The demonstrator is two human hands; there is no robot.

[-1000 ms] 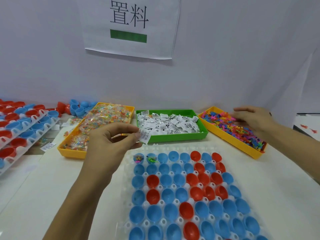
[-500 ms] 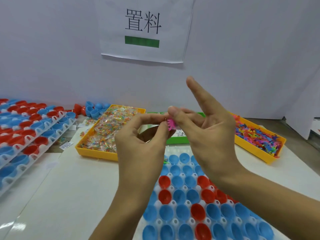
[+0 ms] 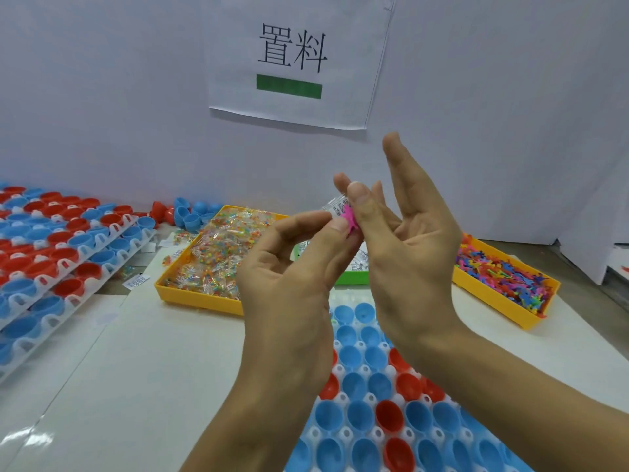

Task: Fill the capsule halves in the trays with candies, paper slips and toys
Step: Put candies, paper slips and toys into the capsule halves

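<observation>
My left hand (image 3: 289, 267) and my right hand (image 3: 412, 247) meet in the air above the white capsule tray (image 3: 344, 397). Between them are a white paper slip (image 3: 334, 206) and a small pink toy (image 3: 349, 217). The left thumb and fingers pinch the slip, and the right thumb and fingers pinch the toy against it. My right index finger points straight up. The tray holds several blue and red capsule halves (image 3: 360, 413); my arms hide part of it.
Behind the hands stand a yellow tray of wrapped candies (image 3: 190, 296), a green tray of paper slips (image 3: 352, 278) and a yellow tray of coloured toys (image 3: 493, 303). Racks of capsule halves (image 3: 51, 253) fill the left side. Loose halves (image 3: 187, 212) lie by the wall.
A second ago my left hand held the slip over the tray and my right hand was in the toy tray. The right hand brought a pink toy to the left; both now hold them together.
</observation>
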